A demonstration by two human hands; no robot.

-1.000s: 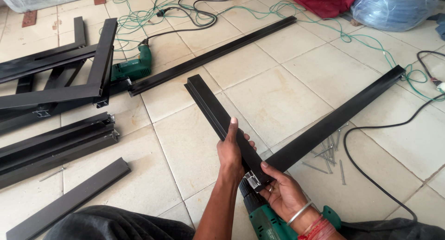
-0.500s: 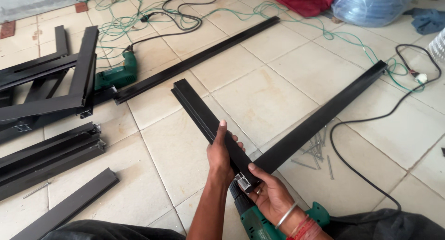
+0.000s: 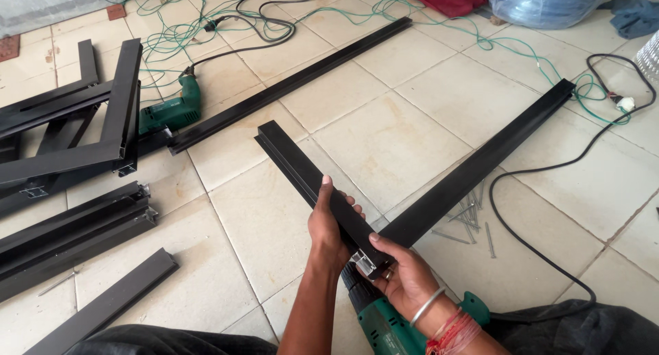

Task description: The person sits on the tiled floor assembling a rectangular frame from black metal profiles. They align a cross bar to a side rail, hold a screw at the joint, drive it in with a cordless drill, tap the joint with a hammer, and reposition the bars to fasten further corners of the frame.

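Grip: left hand [image 3: 328, 226] wrapped around a short black bar [image 3: 312, 187], fingers closed over its right face, thumb up along the top. Right hand [image 3: 405, 276] closed on the bar's near end at lower centre, thumb over the top by the silvery open end.

Bar: long axis runs from the hands up and left toward frame centre; far end free, lifted off the tiled floor [image 3: 412, 142]. Both hands sit at the near end, the left a little farther up the bar.

Below the grip: green drill [image 3: 384, 324], just beneath the right wrist, touching or nearly touching the bar end; its bit and the contact point are hidden by the hands.

Right: long black rail [image 3: 480, 170] running to upper right, its near end passing behind the bar. Loose screws [image 3: 473, 221] beside it, black cord [image 3: 549, 170] curving past.

Left: stacked black profiles [image 3: 68, 231], a second green drill [image 3: 171, 113].

Cut off: both forearms at the bottom edge.
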